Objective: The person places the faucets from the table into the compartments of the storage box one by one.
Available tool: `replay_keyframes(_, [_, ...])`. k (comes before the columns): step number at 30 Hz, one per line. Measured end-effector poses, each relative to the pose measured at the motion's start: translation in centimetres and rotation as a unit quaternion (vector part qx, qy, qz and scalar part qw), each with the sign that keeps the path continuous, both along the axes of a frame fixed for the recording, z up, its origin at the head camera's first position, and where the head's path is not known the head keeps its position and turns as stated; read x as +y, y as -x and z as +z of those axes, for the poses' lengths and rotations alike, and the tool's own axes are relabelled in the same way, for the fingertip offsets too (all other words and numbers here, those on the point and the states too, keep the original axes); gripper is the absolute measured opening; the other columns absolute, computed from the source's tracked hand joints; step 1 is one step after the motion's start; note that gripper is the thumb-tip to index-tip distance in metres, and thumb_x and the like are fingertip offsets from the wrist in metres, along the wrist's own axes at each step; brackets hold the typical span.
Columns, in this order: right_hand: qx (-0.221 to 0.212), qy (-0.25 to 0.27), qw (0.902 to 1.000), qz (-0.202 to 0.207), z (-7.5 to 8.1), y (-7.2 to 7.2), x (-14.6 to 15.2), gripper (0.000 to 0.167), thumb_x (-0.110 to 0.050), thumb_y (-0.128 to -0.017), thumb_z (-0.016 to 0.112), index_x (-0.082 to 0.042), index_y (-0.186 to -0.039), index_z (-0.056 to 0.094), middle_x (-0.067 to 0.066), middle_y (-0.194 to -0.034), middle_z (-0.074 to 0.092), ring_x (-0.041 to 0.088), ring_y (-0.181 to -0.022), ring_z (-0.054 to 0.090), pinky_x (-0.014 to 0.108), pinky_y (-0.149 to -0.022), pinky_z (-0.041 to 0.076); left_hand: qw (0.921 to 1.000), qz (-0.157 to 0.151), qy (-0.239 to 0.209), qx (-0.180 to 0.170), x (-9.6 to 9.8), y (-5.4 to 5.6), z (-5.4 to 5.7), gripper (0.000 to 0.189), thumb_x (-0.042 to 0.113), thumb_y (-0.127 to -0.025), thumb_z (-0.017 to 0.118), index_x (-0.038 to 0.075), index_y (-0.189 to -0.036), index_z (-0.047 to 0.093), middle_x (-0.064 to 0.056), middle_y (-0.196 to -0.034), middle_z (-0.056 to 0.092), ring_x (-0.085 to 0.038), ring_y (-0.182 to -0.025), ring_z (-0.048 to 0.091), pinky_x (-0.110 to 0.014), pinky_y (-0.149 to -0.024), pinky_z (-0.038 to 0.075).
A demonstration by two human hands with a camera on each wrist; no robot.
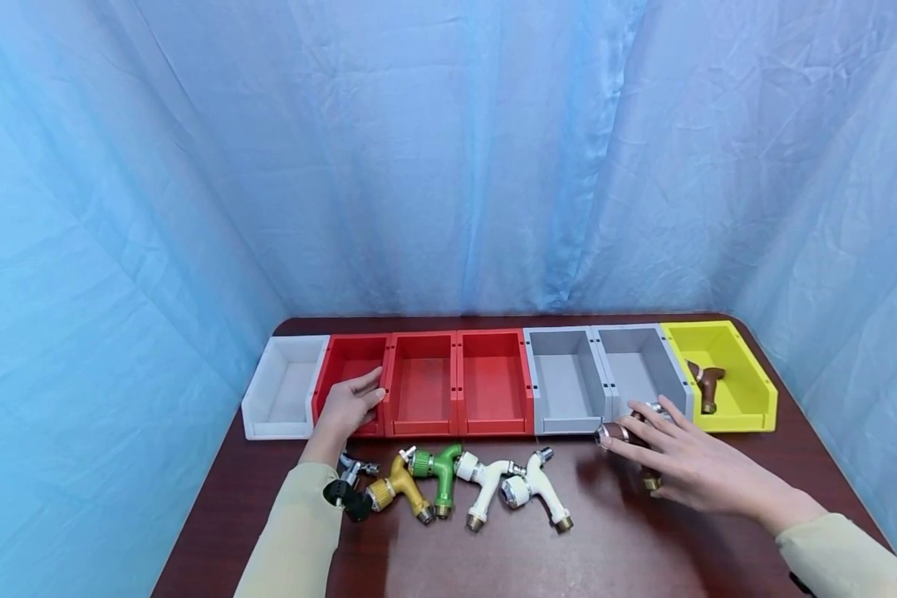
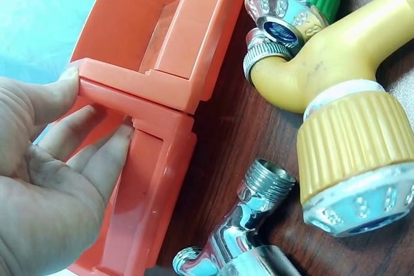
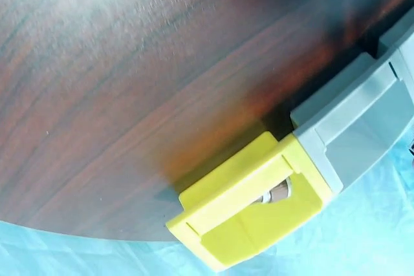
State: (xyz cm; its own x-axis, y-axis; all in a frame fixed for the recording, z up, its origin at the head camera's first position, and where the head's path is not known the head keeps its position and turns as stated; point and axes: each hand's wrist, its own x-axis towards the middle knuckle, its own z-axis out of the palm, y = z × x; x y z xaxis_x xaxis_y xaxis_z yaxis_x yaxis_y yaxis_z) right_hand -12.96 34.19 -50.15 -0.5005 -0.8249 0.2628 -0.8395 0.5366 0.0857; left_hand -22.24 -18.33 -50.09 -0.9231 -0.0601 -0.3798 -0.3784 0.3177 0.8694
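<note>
My left hand [image 1: 347, 409] is at the leftmost red bin [image 1: 350, 349]. In the left wrist view, its thumb lies on the rim at the seam between two red bins, and its fingers [image 2: 119, 143] reach inside the nearer one, gripping the wall. My right hand [image 1: 676, 461] holds a brown tap [image 1: 615, 432] above the table, before the grey bins; the fingers partly cover it. Below the left hand lie a chrome tap [image 2: 242, 224], partly hidden by the sleeve in the head view, and a yellow tap [image 1: 402, 483]. The right wrist view does not show the right hand.
Right of the yellow tap lie a green tap [image 1: 444, 477] and two white taps, one [image 1: 486, 486] beside the other [image 1: 541, 490]. The bin row runs from a white bin [image 1: 257, 415] to a yellow bin [image 1: 758, 390] with another brown tap [image 1: 710, 386] inside. Curtains surround the table.
</note>
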Motion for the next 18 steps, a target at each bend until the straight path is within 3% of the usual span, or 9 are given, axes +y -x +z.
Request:
replay_keyframes(9, [-0.005,-0.011,0.9998,-0.015,0.9,0.7,0.4,0.111,-0.028,-0.058,0.099,-0.018,-0.155,0.047,0.013,-0.156,0.045,0.042,-0.150,0.030,0.046,-0.128,-0.006,1.0000,0.005,0.005,0.001,0.0,0.0,0.0,0.056,0.022,-0.100,0.068,0.026,-0.153,0.050,-0.009,-0.150,0.056,-0.035,-0.135,0.055,-0.048,-0.101,0.054])
replay_keyframes(18, [0.002,-0.007,0.9998,-0.016,1.0,1.5,0.8,0.102,-0.024,-0.063,0.095,-0.017,-0.154,0.048,0.013,-0.157,0.044,0.040,-0.153,0.024,0.051,-0.127,-0.004,1.0000,0.004,0.000,-0.002,0.0,0.0,0.1,0.056,0.023,-0.100,0.067,0.026,-0.153,0.050,-0.008,-0.150,0.056,-0.034,-0.136,0.055,-0.047,-0.101,0.053])
